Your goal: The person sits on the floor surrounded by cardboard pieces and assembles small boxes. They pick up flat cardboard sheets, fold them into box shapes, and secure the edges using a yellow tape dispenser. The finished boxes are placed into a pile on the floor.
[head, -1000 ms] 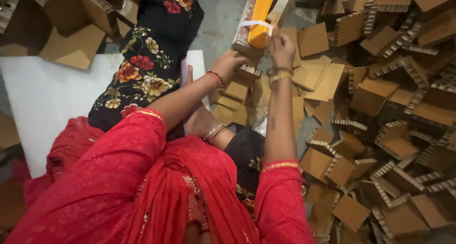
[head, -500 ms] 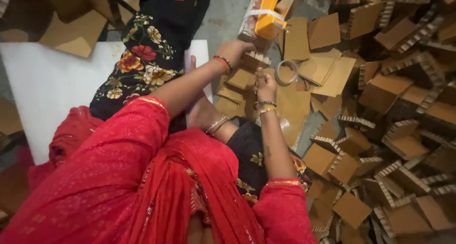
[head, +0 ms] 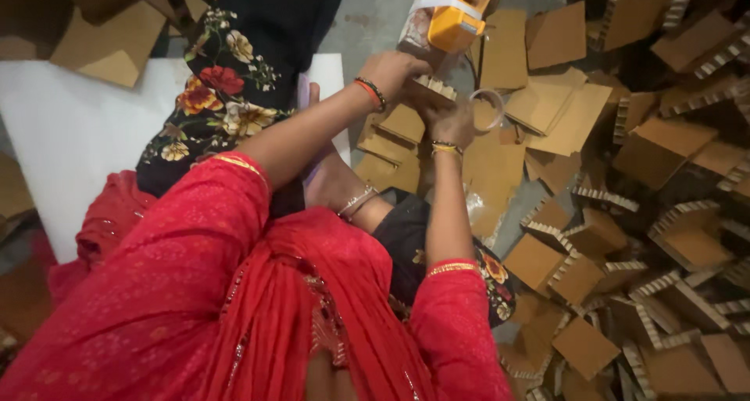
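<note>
head | left hand (head: 394,71) and right hand (head: 449,124) pinching brown cardboard piece (head: 432,89) | yellow dispenser (head: 455,14) above

Brown corrugated cardboard box pieces (head: 664,237) heaped at right, flat brown cardboard sheet (head: 109,46) upper left

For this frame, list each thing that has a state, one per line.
left hand: gripping the cardboard piece
right hand: touching the same piece
cardboard piece: held up, corrugated edge showing
tape ring: lying flat on cardboard
yellow dispenser: lying on the floor
</note>
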